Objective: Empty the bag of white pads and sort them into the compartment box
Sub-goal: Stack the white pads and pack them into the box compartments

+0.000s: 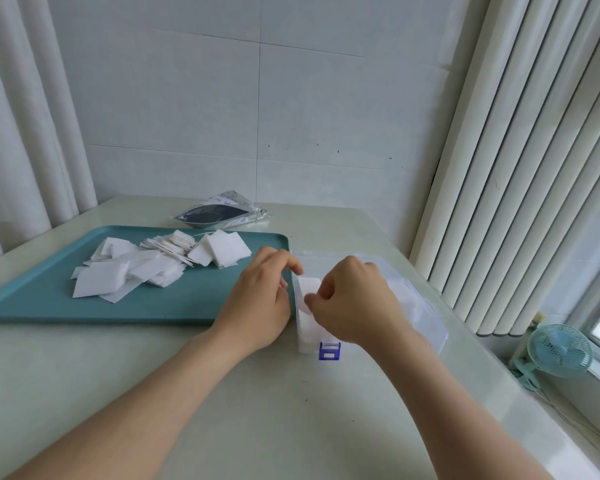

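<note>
A clear plastic compartment box (426,317) with a blue latch (329,351) stands open on the table, right of a teal tray (49,299). Several loose white pads (142,268) lie heaped on the tray. White pads (307,292) fill the box's left compartment. My left hand (260,299) sits at the box's left wall, fingers curled over its far corner. My right hand (354,299) hovers over the box, fingertips pinching the pads in the left compartment. The emptied bag (222,213) lies flat behind the tray.
The pale table (291,410) meets a tiled wall behind and vertical blinds (516,168) on the right. A small blue fan (558,351) sits on the window sill at the right. The open box lid (413,282) lies flat to the right.
</note>
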Motion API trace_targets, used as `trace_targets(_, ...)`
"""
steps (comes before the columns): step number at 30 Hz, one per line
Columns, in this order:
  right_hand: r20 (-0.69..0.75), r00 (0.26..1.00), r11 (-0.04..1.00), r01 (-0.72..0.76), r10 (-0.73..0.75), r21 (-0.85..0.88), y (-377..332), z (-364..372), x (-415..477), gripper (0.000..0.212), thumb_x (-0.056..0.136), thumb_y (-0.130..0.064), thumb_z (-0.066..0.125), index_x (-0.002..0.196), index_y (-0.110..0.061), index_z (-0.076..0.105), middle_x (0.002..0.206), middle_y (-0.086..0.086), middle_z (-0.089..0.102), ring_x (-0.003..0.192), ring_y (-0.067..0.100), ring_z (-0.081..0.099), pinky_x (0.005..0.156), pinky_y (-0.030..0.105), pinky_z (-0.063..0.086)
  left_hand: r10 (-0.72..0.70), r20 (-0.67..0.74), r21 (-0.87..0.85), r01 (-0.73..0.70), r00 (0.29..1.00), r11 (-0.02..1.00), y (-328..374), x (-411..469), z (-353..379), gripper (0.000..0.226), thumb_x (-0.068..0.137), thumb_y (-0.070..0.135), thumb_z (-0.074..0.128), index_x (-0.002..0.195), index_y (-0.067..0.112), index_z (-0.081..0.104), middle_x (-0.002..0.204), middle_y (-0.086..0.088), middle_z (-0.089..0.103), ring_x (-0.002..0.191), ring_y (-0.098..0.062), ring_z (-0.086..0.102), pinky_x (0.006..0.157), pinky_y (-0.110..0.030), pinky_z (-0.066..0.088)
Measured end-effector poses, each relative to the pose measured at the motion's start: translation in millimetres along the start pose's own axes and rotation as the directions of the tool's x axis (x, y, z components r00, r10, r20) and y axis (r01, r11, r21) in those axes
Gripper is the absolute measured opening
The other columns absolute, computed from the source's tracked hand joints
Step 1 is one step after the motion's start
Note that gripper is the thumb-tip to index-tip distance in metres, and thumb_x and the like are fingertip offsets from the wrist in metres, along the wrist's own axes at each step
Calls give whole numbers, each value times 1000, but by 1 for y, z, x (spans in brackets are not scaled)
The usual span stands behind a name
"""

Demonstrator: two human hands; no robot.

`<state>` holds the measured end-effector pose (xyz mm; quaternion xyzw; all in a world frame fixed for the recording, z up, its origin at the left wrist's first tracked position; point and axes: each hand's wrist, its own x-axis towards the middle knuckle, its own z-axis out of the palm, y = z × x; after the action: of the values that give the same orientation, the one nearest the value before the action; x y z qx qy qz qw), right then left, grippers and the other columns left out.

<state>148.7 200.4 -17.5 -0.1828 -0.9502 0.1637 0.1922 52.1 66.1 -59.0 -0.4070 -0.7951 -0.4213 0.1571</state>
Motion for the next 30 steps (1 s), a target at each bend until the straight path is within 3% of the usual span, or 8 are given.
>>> trace_targets(2, -101, 995, 997, 17, -9, 74, -6, -1, -1, 27, 85, -32, 62, 69, -11, 65, 69, 7, 66, 84, 31, 60, 59, 33, 50, -46, -80, 71, 52, 996, 996, -8, 5, -5, 42, 84, -9, 43, 105, 22, 63, 108, 7, 52, 91, -14, 58, 84, -35, 49)
trace_targets(5, -170, 983, 985, 94, -69, 144, -17, 3, -5, 24, 94, -41, 58, 79, -24, 67, 69, -6, 65, 84, 20, 57, 65, 31, 50, -135, -170, 205, 169, 976, 964, -24, 13, -16, 36, 85, -3, 49, 107, 19, 66, 113, 0, 60, 108, -24, 57, 94, -44, 47)
trace_targets(8, -184, 975, 972, 155, -122, 179, -24, 15, -4, 19, 96, -38, 53, 88, -28, 68, 59, -8, 58, 75, 18, 55, 71, 33, 52, -261, -130, 368, 291, 957, 883, -42, 20, -28, 38, 89, 5, 53, 124, 14, 63, 133, -5, 59, 125, -29, 52, 100, -44, 43)
trace_targets(13, -79, 982, 975, 179, -170, 128, -42, 21, 8, 28, 90, -25, 47, 109, -32, 67, 80, -3, 66, 86, 24, 60, 65, 32, 45, -379, -62, 553, 348, 923, 757, -67, 27, -43, 41, 94, 17, 49, 134, 10, 51, 150, -3, 44, 141, -26, 36, 103, -46, 34)
trace_targets(17, 30, 972, 972, 233, -233, 29, -61, 26, 24, 32, 90, -18, 47, 110, -29, 69, 100, -2, 70, 97, 25, 60, 70, 33, 46, -390, -129, 637, 378, 912, 672, -78, 30, -48, 40, 91, 26, 49, 130, 15, 51, 142, -4, 46, 140, -30, 31, 104, -50, 30)
trace_targets(23, 200, 949, 965, 259, -245, -49, -95, 52, 71, 32, 88, -15, 54, 118, -10, 65, 109, 10, 69, 110, 35, 60, 89, 44, 55, -421, -306, 647, 511, 854, 566, -87, 31, -62, 33, 86, 30, 55, 116, 17, 62, 140, -11, 49, 141, -43, 24, 107, -57, 20)
trace_targets(27, 220, 956, 979, 203, -195, -15, -121, 78, 109, 39, 94, -28, 53, 131, -13, 55, 133, 10, 56, 122, 35, 55, 98, 44, 50, -594, -338, 560, 664, 730, 496, -96, 29, -74, 38, 94, 42, 42, 120, 20, 58, 136, -12, 49, 131, -48, 35, 107, -57, 28)
trace_targets(30, 242, 957, 987, 155, -159, 35, -137, 94, 128, 52, 97, -36, 49, 147, -23, 42, 145, 12, 42, 127, 38, 49, 102, 47, 46, -636, -313, 513, 689, 706, 513, -100, 26, -74, 41, 99, 41, 37, 128, 18, 54, 136, -14, 53, 123, -44, 46, 100, -49, 33)
